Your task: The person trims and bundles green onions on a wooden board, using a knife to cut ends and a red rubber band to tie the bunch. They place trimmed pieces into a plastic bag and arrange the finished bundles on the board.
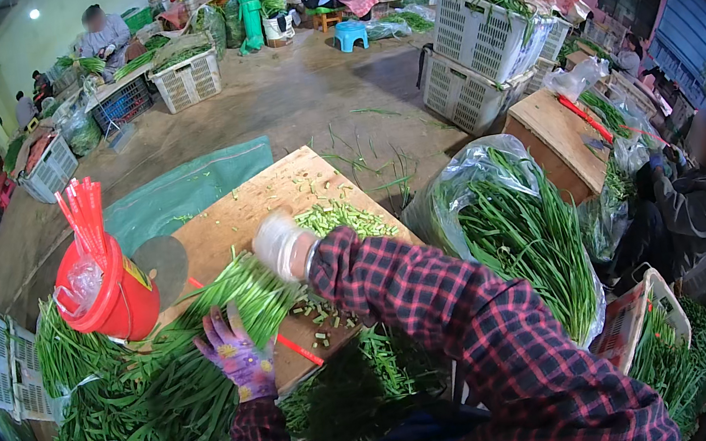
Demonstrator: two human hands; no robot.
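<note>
My left hand, in a purple flowered glove, lies with spread fingers on a bunch of long green leaves with pale cut stalks, apparently garlic chives. The bunch rests across a wooden board, over a red strip. At the stalk ends is my right hand, in a whitish glove and blurred; its fingers and anything in them cannot be made out. Short cut stalk pieces are heaped just beyond it. Left of the bunch stands a red bucket holding red strips and clear plastic.
Loose greens pile up at the left. A plastic bag of greens stands right of the board, near a wooden box. White crates are stacked beyond. A person sits at the far right.
</note>
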